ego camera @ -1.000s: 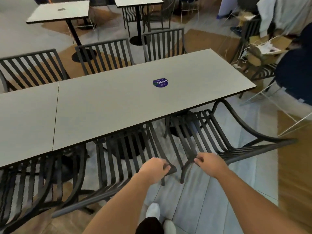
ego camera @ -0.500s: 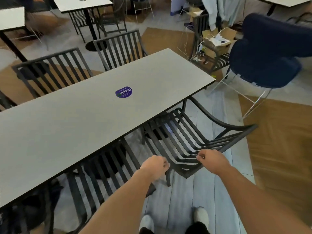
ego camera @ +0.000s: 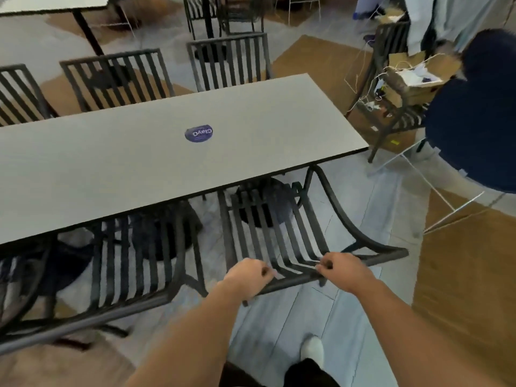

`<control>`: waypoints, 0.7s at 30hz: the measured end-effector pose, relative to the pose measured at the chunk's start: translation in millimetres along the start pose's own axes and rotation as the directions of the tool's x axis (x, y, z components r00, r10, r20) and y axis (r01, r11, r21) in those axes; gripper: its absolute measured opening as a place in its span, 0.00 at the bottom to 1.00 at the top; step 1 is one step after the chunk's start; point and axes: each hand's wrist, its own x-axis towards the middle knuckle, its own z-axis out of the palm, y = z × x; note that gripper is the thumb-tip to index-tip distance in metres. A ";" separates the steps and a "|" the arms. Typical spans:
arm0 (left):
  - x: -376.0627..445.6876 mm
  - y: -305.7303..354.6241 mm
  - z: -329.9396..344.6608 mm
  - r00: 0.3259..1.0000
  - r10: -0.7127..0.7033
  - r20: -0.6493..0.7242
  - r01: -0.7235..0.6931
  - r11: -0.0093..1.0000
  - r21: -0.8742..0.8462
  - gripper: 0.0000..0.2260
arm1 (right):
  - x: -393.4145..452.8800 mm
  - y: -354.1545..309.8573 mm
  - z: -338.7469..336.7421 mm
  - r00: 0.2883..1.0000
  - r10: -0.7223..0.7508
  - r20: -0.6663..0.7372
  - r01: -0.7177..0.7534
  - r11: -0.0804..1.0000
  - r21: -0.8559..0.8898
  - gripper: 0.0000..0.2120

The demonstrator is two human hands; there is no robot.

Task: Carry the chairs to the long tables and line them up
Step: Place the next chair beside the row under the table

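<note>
Change: over the last second the chair swung from angled to nearly square with the table, its seat sliding partly under the near edge.
Meaning: this chair looked almost placed, probably needing only a small nudge to match its neighbour on the left.
Left hand: fingers curled round the chair's top rail.
Right hand: fingers curled round the same rail, further right.
Chair place: near side of the table, at its right end, just beside the neighbour.
Surface: grey tabletop with a round purple sticker; three more slatted chairs stood along the far side.
Room: pale plank floor with brown patches, a blue chair at right, a box of clutter behind it.
</note>
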 end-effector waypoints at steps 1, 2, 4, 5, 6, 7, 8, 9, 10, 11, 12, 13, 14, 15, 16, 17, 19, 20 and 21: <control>-2.0 8.6 10.0 1.000 -0.030 0.008 0.030 0.999 -0.030 0.23 | 1.8 12.1 -3.5 0.999 -0.023 0.025 0.023 1.000 -0.003 0.16; -3.3 15.4 20.0 0.998 -0.056 0.017 0.056 0.998 -0.039 0.26 | 3.8 23.7 -6.4 0.998 -0.045 0.045 0.045 0.999 -0.002 0.17; -4.6 23.8 37.3 0.995 -0.099 0.030 0.099 0.995 -0.015 0.28 | 8.3 40.4 -9.2 0.992 -0.091 0.085 0.093 0.996 -0.017 0.18; -4.4 26.1 43.7 0.993 -0.119 0.025 0.119 0.993 0.001 0.27 | 10.8 45.2 -10.0 0.988 -0.110 0.106 0.113 0.993 -0.029 0.19; -4.2 27.3 48.5 0.990 -0.139 0.010 0.139 0.990 0.030 0.24 | 13.9 48.4 -9.2 0.984 -0.127 0.123 0.133 0.990 -0.039 0.20; -3.4 27.2 52.8 0.988 -0.156 -0.015 0.157 0.985 0.069 0.22 | 17.1 49.7 -7.9 0.981 -0.144 0.134 0.152 0.987 -0.053 0.21; -1.9 26.8 56.7 0.984 -0.172 -0.042 0.175 0.978 0.109 0.20 | 21.2 50.4 -5.6 0.977 -0.160 0.140 0.171 0.983 -0.069 0.21; 0.2 26.3 59.5 0.980 -0.187 -0.066 0.195 0.970 0.143 0.19 | 25.0 49.9 -3.4 0.974 -0.176 0.145 0.190 0.977 -0.094 0.19; 2.4 25.5 61.6 0.976 -0.203 -0.083 0.215 0.961 0.173 0.18 | 29.1 48.8 -0.6 0.970 -0.191 0.148 0.210 0.970 -0.126 0.18; 4.8 24.4 62.9 0.972 -0.216 -0.091 0.230 0.952 0.200 0.17 | 33.6 47.4 2.3 0.968 -0.202 0.150 0.226 0.959 -0.169 0.17; 7.8 22.6 64.4 0.970 -0.227 -0.089 0.241 0.945 0.222 0.16 | 37.8 45.9 5.7 0.966 -0.210 0.153 0.239 0.948 -0.210 0.16; 10.7 21.0 65.6 0.968 -0.235 -0.082 0.248 0.938 0.242 0.15 | 41.6 44.2 9.6 0.966 -0.209 0.155 0.243 0.937 -0.251 0.15; 13.7 19.8 66.2 0.967 -0.242 -0.076 0.254 0.931 0.261 0.15 | 45.5 43.2 13.2 0.968 -0.205 0.146 0.240 0.927 -0.288 0.15; 16.6 18.6 66.3 0.967 -0.247 -0.069 0.256 0.927 0.274 0.16 | 49.4 42.4 16.1 0.971 -0.196 0.137 0.231 0.917 -0.324 0.14; 18.5 17.1 66.6 0.967 -0.246 -0.062 0.254 0.925 0.284 0.17 | 52.9 41.9 19.3 0.974 -0.183 0.133 0.220 0.907 -0.359 0.12; 19.8 15.5 67.1 0.970 -0.238 -0.054 0.243 0.925 0.293 0.19 | 55.9 41.2 22.1 0.977 -0.168 0.132 0.208 0.893 -0.400 0.12; 22.2 13.2 66.5 0.978 -0.204 -0.051 0.210 0.930 0.301 0.21 | 62.2 40.4 26.0 0.981 -0.146 0.131 0.191 0.862 -0.469 0.12; 24.4 11.8 64.4 0.981 -0.186 -0.054 0.193 0.934 0.300 0.23 | 65.3 39.5 26.1 0.982 -0.142 0.128 0.187 0.850 -0.493 0.13; 27.4 10.2 61.5 0.983 -0.174 -0.062 0.184 0.936 0.299 0.24 | 69.0 38.5 25.1 0.983 -0.136 0.126 0.182 0.839 -0.513 0.13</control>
